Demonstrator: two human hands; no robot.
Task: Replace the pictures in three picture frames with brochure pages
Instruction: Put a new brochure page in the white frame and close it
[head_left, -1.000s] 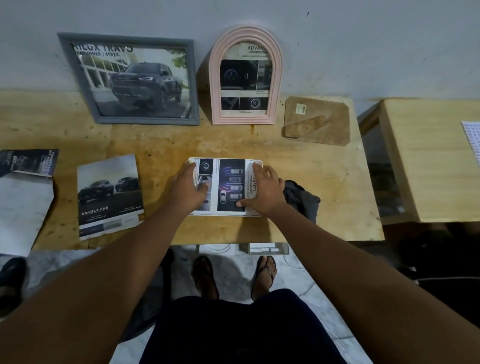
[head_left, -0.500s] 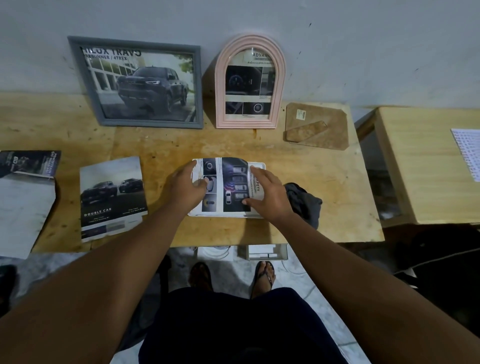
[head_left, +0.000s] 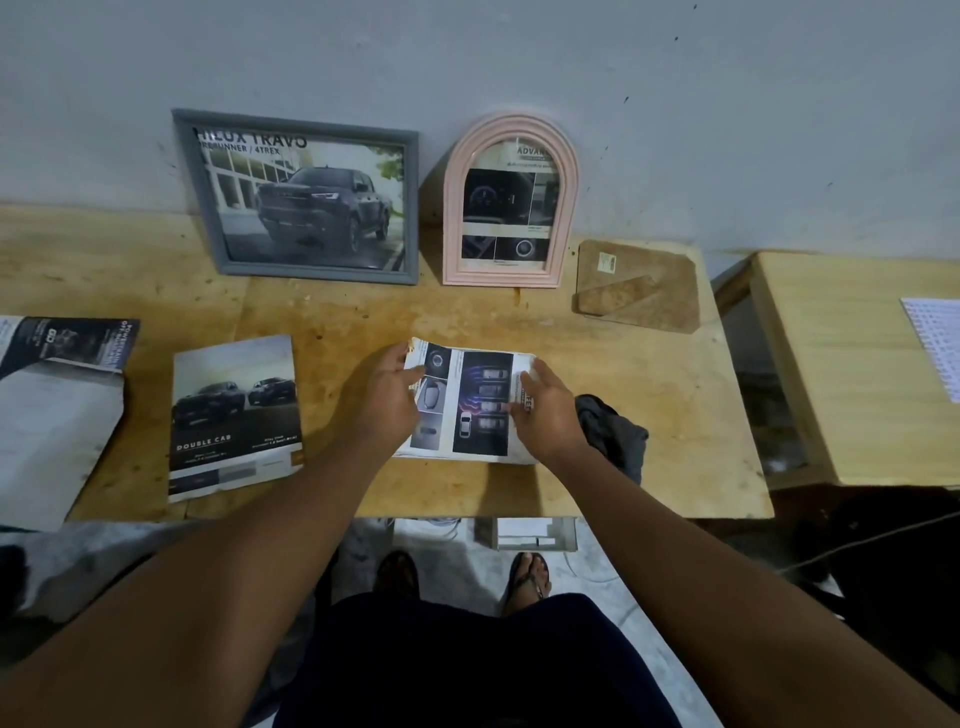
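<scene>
A brochure page (head_left: 470, 405) with car pictures lies on a flat white piece near the front of the wooden table (head_left: 649, 415). My left hand (head_left: 387, 400) pinches the page's left edge, and its far left corner curls up. Resting on the page's right edge is my right hand (head_left: 545, 415), fingers spread and palm down. A grey frame (head_left: 322, 274) with a truck page and a pink arched frame (head_left: 501, 280) with a dashboard page lean on the wall behind.
A brown backing board (head_left: 639, 291) lies at the back right. The Double Cab brochure (head_left: 234, 415) and another brochure (head_left: 52, 395) lie to the left. A dark cloth (head_left: 613, 431) sits beside my right wrist. A second table (head_left: 857, 364) stands to the right.
My left hand went from lying flat on the page to pinching its left edge and lifting the corner. My right hand slid a little along the right edge. The view shifted slightly.
</scene>
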